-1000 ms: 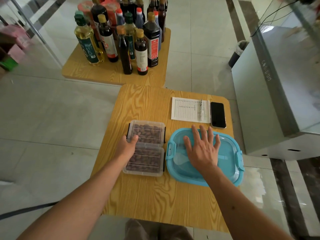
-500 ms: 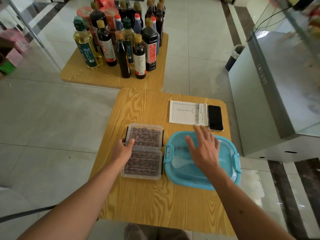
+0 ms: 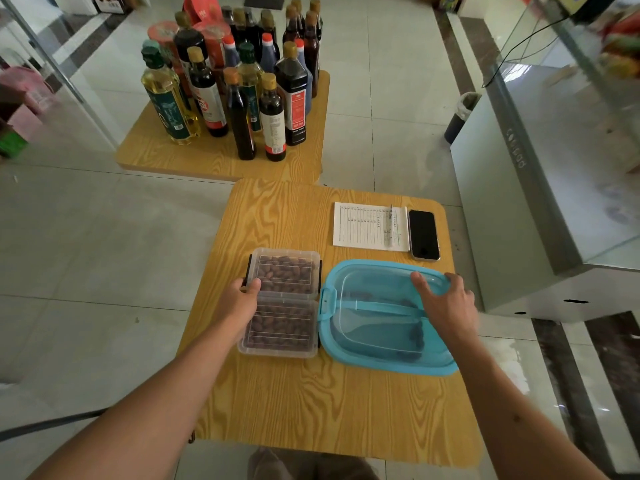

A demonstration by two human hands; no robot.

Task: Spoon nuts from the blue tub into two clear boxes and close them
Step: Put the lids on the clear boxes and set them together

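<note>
Near edge first: both forearms are reaching in over the wooden table (image 3: 311, 410). The left hand (image 3: 240, 301) is resting at the left side of the two clear boxes (image 3: 282, 303), thumb lying on the seam between near and far box; the other fingers are hidden behind the boxes, so prob. curled round the edge, but can't confirm. Both boxes are showing lids on and brown nuts inside, sitting end to end, touching.

Just beside them on the right, the blue tub (image 3: 381, 317) is sitting with its clear lid on. The right hand (image 3: 446, 303) is now gripping the tub's far-right rim, fingers curled over the edge, thumb spread on the lid. A sec ago it was lying flat, fingers splayed, on the lid's centre, so it has slid out to the corner. The left hand hasn't really moved.

Judgement: filling and closing are looking done; the shift to the rim suggests latching or moving the tub, i.e. tidy-up.

Further back: a sheet of paper (image 3: 369, 226) w/ a pen, a phone (image 3: 423, 234) beside it. Beyond, a second table carrying bottles (image 3: 242, 95).
</note>
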